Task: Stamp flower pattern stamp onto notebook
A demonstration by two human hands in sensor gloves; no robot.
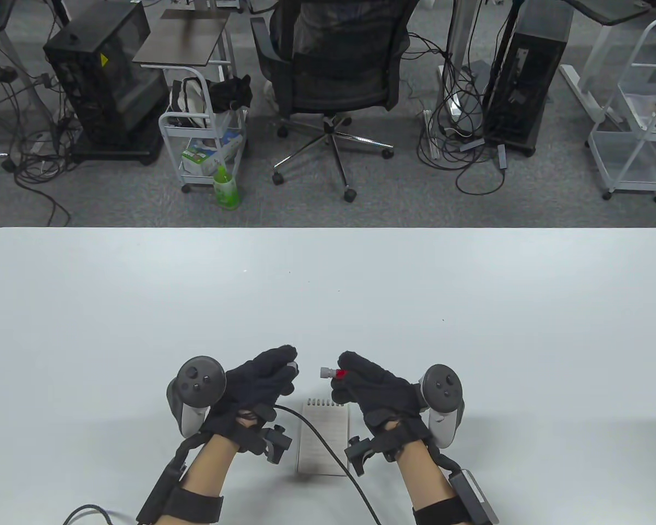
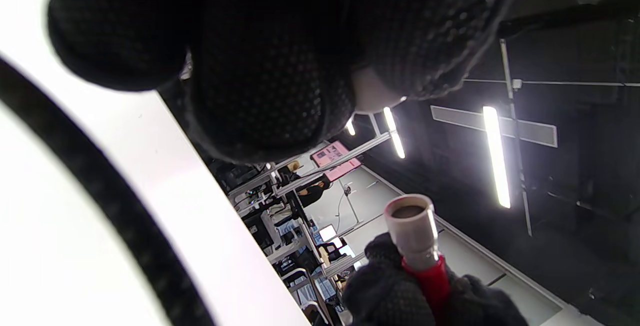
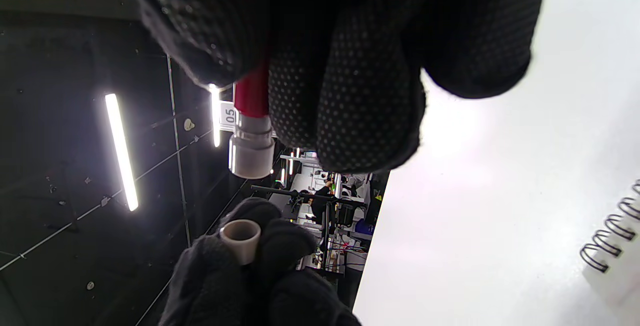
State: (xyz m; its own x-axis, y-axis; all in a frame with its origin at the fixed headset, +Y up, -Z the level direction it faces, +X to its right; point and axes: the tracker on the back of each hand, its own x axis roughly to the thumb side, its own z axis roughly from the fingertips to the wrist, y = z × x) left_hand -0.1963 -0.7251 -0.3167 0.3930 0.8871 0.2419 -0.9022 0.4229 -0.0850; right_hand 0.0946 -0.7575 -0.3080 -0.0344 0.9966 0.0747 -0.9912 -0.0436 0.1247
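Observation:
My right hand (image 1: 355, 377) grips a red stamp (image 1: 336, 373) with a grey stamping end (image 1: 324, 372) that points left; the stamp also shows in the right wrist view (image 3: 250, 131) and the left wrist view (image 2: 417, 246). My left hand (image 1: 276, 369) pinches the stamp's small grey cap (image 1: 291, 364), held apart from the stamp; the cap shows in the right wrist view (image 3: 241, 240) and in the left wrist view (image 2: 372, 91). A small spiral notebook (image 1: 323, 437) lies on the white table (image 1: 328, 295) below and between both hands; its wire coil shows in the right wrist view (image 3: 607, 238).
A black cable (image 1: 328, 454) runs from my left wrist across the notebook toward the table's front edge. Beyond the table's far edge stand an office chair (image 1: 333, 82), a white cart (image 1: 205, 136) and computer towers on the floor.

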